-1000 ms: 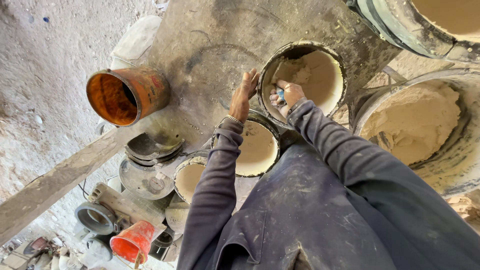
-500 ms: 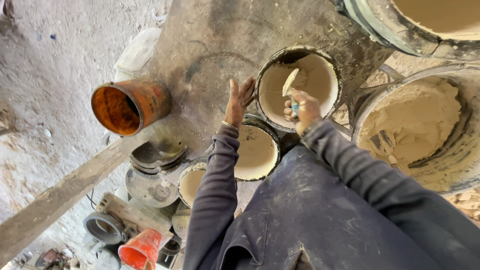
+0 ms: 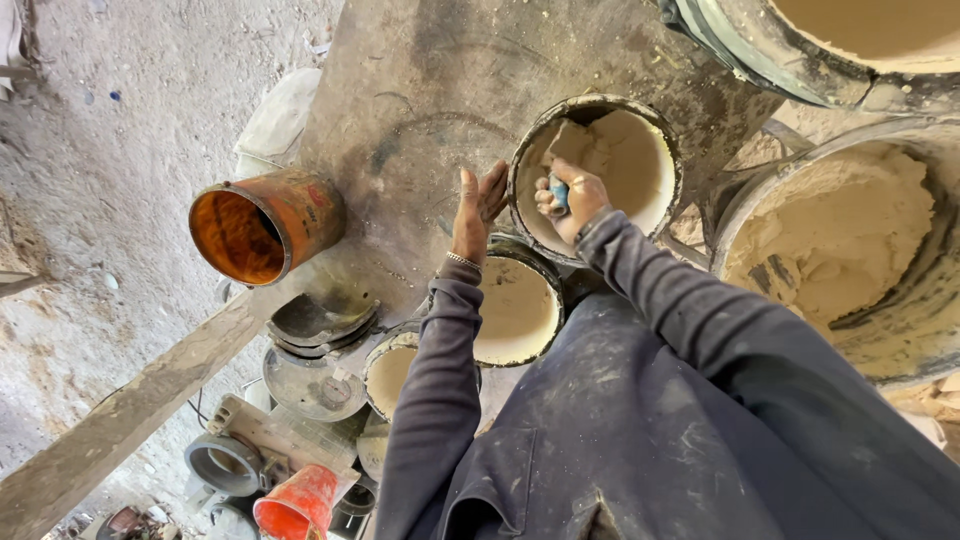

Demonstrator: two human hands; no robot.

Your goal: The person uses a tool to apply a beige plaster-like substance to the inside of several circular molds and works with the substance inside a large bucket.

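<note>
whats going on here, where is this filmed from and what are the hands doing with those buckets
There is one view only, from a camera worn on a person's head, looking down past their dark, dusty sleeves. No machine is involved, just two bare hands. The right hand grips a blue-handled tool inside a round bucket of pale paste. The left hand rests against that bucket's outer rim. Around it stand a large tub of the same paste, a smaller paste bucket below, and an orange bucket lying on its side. Everything sits on a grey, smeared slab, with a wooden beam lower left.
</note>
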